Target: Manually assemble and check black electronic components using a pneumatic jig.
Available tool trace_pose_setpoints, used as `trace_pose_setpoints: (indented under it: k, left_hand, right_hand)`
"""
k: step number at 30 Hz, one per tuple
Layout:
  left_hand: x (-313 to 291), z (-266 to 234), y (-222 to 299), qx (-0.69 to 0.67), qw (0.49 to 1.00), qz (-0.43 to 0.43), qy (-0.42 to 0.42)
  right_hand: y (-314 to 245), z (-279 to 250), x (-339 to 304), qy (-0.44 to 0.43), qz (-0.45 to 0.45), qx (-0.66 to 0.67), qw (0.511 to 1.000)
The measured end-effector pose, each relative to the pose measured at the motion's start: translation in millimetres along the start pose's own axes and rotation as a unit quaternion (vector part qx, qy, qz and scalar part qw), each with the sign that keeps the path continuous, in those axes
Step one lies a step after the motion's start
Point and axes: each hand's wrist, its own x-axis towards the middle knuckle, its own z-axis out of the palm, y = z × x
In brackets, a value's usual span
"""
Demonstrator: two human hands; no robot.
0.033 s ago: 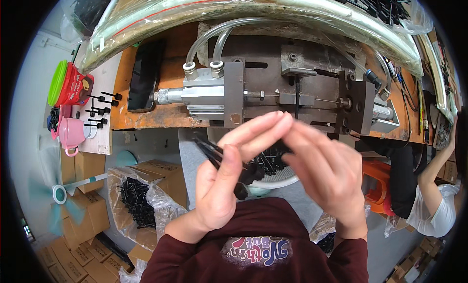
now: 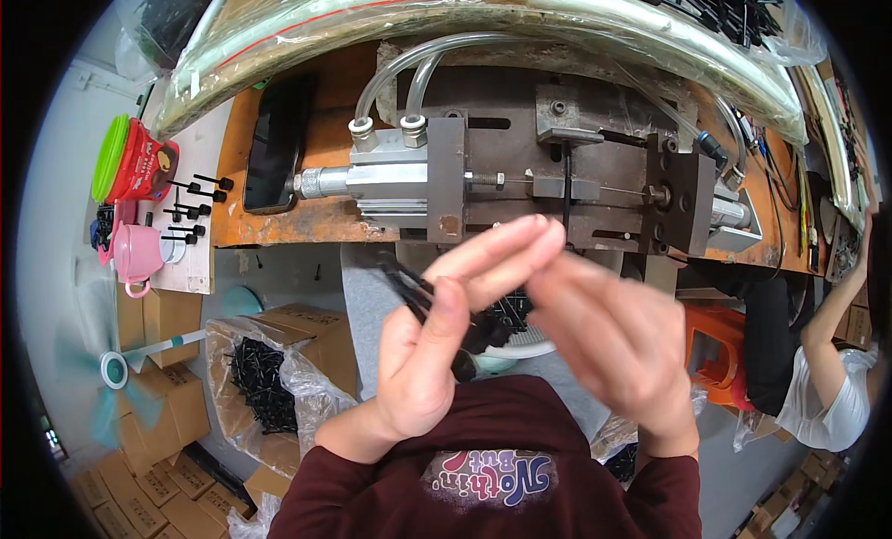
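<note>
My left hand (image 2: 432, 353) is raised in front of my chest, shut on a bundle of thin black plastic pieces (image 2: 415, 290) that stick out up and to the left. My right hand (image 2: 618, 344) is blurred and meets the left hand's fingertips; its grip is unclear. Below the hands, in my lap, a white bowl (image 2: 534, 348) holds more black pieces. Beyond them a metal pneumatic fixture (image 2: 409, 177) sits on a rusty orange bench (image 2: 307, 225), with a black strip (image 2: 567, 181) standing in its slot.
A dark phone (image 2: 274, 144) lies on the bench at left. A pink mug (image 2: 139, 251), a red container (image 2: 139, 163) and several black parts (image 2: 195, 200) sit on a white board. A carton with bagged black parts (image 2: 260, 381) stands lower left. Another person (image 2: 836, 372) and an orange stool (image 2: 725, 348) are at right.
</note>
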Motion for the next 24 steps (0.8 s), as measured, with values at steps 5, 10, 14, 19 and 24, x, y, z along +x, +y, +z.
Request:
trace_pose_setpoints:
  k: [5,10,14,19,24]
  left_hand:
    - [1,10,-1,-0.056,0.996,-0.063,-0.04]
    - [-2,1,-10,-0.077,0.996,-0.042,0.017]
    - [-7,-10,-9,-0.035,0.992,0.067,0.098]
    - [-4,-2,-4,0.014,0.995,0.044,0.093]
    - [-6,-9,-9,-0.075,0.995,0.038,0.054]
  right_hand:
    - [-13,4,-2,-0.009,-0.036,0.145,0.989]
    - [0,-4,-13,0.037,0.12,0.091,0.988]
    - [14,17,-12,0.062,0.12,0.07,0.988]
    - [3,21,-3,-0.023,0.089,-0.08,0.993]
    - [-4,13,14,-0.073,0.08,-0.18,0.978]
